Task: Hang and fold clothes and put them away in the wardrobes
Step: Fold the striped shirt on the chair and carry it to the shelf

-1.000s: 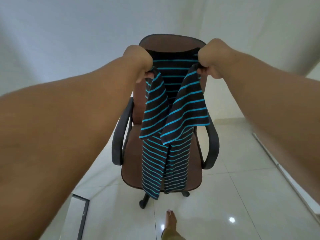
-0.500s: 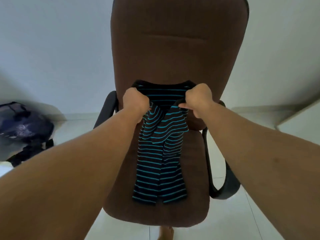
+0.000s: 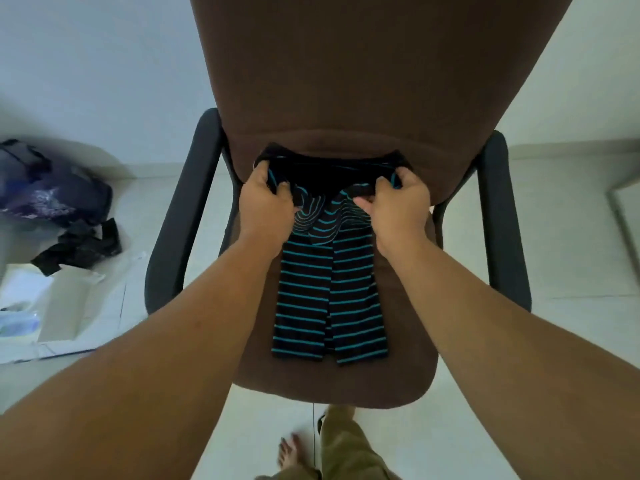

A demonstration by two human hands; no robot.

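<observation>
The left hand (image 3: 266, 202) and the right hand (image 3: 398, 204) each pinch a top corner of the black shirt with blue stripes (image 3: 329, 292). It lies long on the brown cloth chair seat (image 3: 408, 375), likely so folding is easy. A white open box (image 3: 65, 306) sits on the floor; I cannot tell what is inside.

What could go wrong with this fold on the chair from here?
Both hands, left and right, grip only the top of the striped shirt, so the folded-in sides may fall open when it is lifted. Its hem lies near the front edge of the chair seat and could slide off. The cloth is bunched between the hands, which may set creases.
</observation>
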